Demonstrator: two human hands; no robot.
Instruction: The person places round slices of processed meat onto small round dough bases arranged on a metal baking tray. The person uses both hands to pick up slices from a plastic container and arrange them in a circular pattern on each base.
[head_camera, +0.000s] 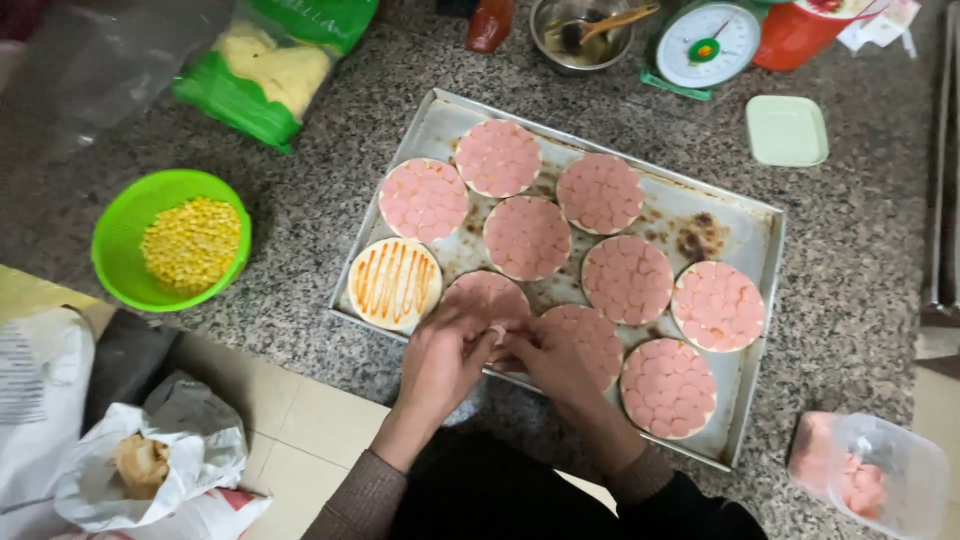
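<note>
Both my hands meet at the near edge of the metal tray (760, 300). My left hand (440, 360) and right hand (550, 355) pinch a small pink sausage slice (497, 332) between the fingertips, so both grips are closed on it, right beside the half-covered dough round (487, 295). To its left sits the round with orange sauce stripes (394, 283), close against the tray's left rim. The tray is packed: eight rounds topped in pink slices lie nearly edge to edge, with bare metal only along the far right side. On the counter (860, 250), the green bowl of corn (170, 240) sits well left, open stone between. The clear tub of slices (870, 475) waits at the right near corner.
</note>
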